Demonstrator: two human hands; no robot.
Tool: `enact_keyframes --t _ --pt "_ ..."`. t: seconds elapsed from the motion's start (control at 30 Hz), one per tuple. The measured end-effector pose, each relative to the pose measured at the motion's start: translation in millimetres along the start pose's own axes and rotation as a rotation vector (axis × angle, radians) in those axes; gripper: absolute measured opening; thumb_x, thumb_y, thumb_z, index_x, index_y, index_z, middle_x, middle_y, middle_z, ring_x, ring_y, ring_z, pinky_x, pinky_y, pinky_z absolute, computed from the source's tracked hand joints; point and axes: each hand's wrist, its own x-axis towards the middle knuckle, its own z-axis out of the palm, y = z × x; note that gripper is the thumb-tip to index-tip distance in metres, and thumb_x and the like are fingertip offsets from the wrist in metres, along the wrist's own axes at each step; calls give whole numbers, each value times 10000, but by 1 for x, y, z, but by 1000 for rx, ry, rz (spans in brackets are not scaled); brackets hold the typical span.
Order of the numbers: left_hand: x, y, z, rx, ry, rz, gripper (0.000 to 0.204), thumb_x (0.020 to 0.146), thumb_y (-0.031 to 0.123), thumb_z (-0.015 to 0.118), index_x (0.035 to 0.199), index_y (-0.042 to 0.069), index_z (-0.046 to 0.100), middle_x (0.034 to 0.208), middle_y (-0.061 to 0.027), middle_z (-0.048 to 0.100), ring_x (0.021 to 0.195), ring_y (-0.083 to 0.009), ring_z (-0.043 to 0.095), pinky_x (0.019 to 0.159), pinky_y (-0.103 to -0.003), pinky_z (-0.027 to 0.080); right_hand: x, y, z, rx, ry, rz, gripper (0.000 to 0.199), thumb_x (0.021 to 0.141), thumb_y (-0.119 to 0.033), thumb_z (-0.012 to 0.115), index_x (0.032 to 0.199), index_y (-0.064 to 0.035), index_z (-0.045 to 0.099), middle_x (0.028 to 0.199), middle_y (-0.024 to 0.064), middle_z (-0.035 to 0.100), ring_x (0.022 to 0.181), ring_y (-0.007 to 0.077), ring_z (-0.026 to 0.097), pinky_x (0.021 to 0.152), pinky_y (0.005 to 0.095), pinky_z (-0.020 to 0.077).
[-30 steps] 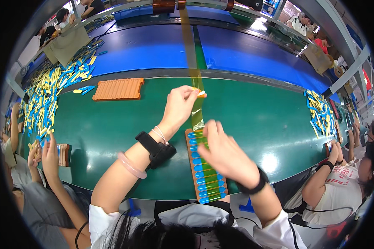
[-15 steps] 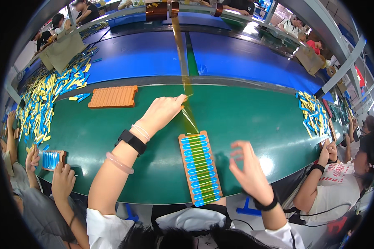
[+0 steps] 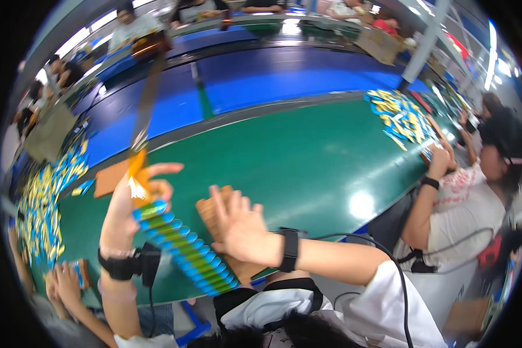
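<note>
A green conveyor belt runs beside a blue one in a busy factory hall. The left hand pinches amber tape lifting a row of blue-tipped cells off the belt; the right hand, fingers spread, presses the brown tray.

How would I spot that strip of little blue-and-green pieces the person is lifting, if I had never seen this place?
Start at the long green work table and find the two bare forearms at its near edge. From the left hand a row of small blue-ended, green-bodied cylinders slants down and to the right, joined by amber tape. Unlike the loose yellow and blue pieces heaped at the far left, these hang in one neat line.
</note>
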Motion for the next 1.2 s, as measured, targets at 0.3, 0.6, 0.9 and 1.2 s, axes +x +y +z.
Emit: enact_keyframes --t 0.3,0.6,0.9,1.2 --pt "-11 -54 14 -127 279 68 419 882 353 378 1054 -17 472 803 -95 562 746 -200 560 683 -323 461 76 113 6 -175 -24 -25 588 730 -366 573 1169 -15 399 1081 98 491 1021 255 458 844 496 297" --pt "-10 -86 18 -87 181 80 260 866 129 400 1040 -39 495 990 -146 568 910 -232 556 812 -364 450 82 278 -2 -442 205 239 604 686 -226 639 1218 -141 368 1199 40 426 981 238 505 706 387 465" --pt "-37 -104 7 -69 316 39 400 853 93 434 1222 -19 326 1150 -153 475 1030 -226 496 875 -362 406 -7 135 -48 175 48 -79 495 751 -101 550 1217 -89 383 1142 160 489 914 311 547 759 366 454" --pt "-80 -136 18 -29 321 203 427 866 85 416 1255 -7 266 1227 -187 398 1097 -281 443 928 -367 352 -145 88 -14 1091 -278 -74 167 768 -64 594 915 13 570 829 75 621 714 140 598 676 249 473"
